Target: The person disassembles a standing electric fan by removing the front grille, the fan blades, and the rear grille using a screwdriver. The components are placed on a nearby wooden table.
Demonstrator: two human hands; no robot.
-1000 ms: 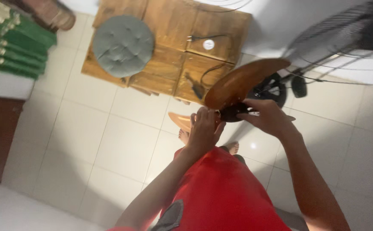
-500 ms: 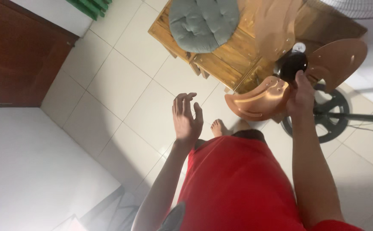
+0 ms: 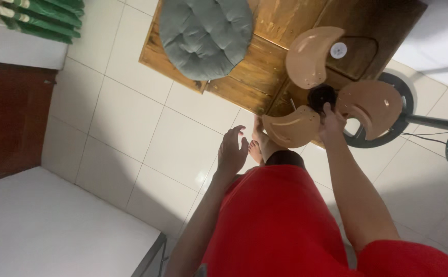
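Right now, right hand (image 3: pixel 332 122) pinches fan blade assembly (image 3: pixel 337 100) by black hub (image 3: pixel 320 95), frame's upper right; keep grip firm. Left hand (image 3: pixel 232 150) spread, empty.

Free room and obstacles about the wooden platform (image 3: pixel 280 20). A round grey cushion (image 3: pixel 206 35) covers its left part; its right part is partly screened by the three-bladed fan rotor (image 3: pixel 332 87), gripped at the dark hub by the right hand (image 3: pixel 332 123). The left hand (image 3: pixel 232 150) hangs empty, fingers loosely spread, over bare tiled floor (image 3: pixel 131 128), which runs free from the platform's near edge leftward to a dark wooden panel (image 3: pixel 8 123). Right of the platform, a round fan base (image 3: pixel 406 97) and its pole (image 3: pixel 439 123) lie across the floor. A white surface (image 3: pixel 54 225) bounds the passage at lower left.
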